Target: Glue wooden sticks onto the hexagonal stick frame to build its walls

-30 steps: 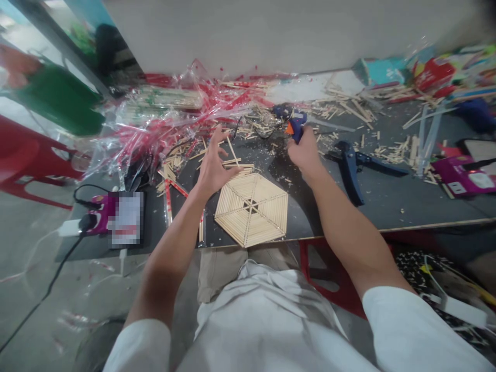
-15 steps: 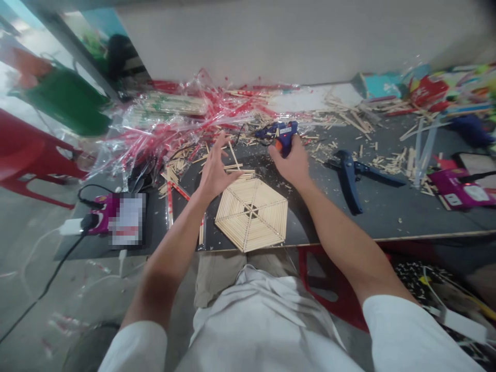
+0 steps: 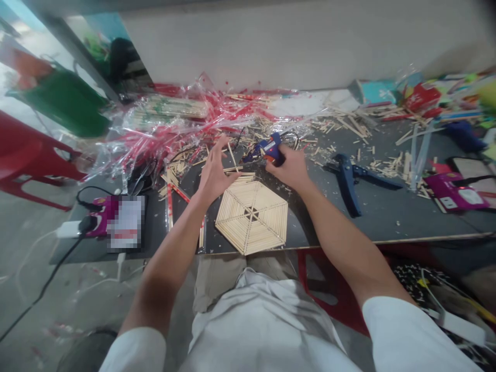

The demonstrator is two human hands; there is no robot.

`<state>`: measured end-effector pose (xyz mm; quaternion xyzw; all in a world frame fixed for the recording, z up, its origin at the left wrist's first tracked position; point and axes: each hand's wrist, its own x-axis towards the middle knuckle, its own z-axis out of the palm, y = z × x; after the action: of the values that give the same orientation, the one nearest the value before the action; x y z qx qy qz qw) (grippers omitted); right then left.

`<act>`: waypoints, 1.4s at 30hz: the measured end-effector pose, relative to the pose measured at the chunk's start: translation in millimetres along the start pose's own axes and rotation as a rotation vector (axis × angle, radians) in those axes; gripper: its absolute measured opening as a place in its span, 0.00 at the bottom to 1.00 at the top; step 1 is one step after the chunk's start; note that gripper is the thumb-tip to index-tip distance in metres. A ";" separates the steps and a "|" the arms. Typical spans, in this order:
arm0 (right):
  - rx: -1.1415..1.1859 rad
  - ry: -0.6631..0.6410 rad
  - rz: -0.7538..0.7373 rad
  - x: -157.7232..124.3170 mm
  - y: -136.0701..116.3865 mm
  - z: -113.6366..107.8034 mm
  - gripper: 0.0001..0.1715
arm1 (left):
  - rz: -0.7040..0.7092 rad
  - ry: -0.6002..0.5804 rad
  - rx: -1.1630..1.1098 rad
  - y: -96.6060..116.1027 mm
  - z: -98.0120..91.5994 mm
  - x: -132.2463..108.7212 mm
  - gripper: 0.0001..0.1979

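Observation:
My right hand (image 3: 290,166) is wrapped round the handle of a blue hot glue gun (image 3: 271,148), whose nozzle points left over the table. On the dark tabletop near its front edge lies a flat hexagonal panel of wooden sticks (image 3: 267,206), with a small opening at its middle. Just above the panel's upper left side, my left hand (image 3: 215,173) has its fingers apart and appears to hold nothing. Close to its fingertips a thin wooden stick (image 3: 233,157) lies slanted, and a few more sticks lie between that hand and the panel.
Crumpled clear and red plastic wrappers (image 3: 155,137) heap at the back left. A blue cutter (image 3: 350,186) lies right of my arm among cut stick pieces. Purple power strips sit at both sides, the right one (image 3: 457,191) with a black cable. A red stool (image 3: 27,160) stands left.
My right hand has tilted and drawn the glue gun left and slightly down, so its nozzle is nearer my left hand. My left hand and the panel have hardly moved.

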<state>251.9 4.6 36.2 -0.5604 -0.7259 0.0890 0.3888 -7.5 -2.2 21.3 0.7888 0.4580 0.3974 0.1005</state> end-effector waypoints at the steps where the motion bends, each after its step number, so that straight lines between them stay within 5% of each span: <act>1: -0.009 -0.006 0.001 0.2 0.0 -0.2 0.12 | -0.005 0.001 0.002 -0.2 0.0 0.1 0.58; 13: -0.092 -0.110 -0.001 2.2 3.5 -2.7 0.17 | -0.043 -0.024 0.050 3.9 -3.2 0.9 0.56; 42: -0.042 0.008 0.036 1.1 15.0 0.2 0.08 | -0.002 -0.081 0.041 16.4 -1.9 -1.1 0.56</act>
<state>262.9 11.0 28.2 -0.5817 -0.7157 0.0784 0.3784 1.4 -12.6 30.5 0.8057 0.4624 0.3555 0.1032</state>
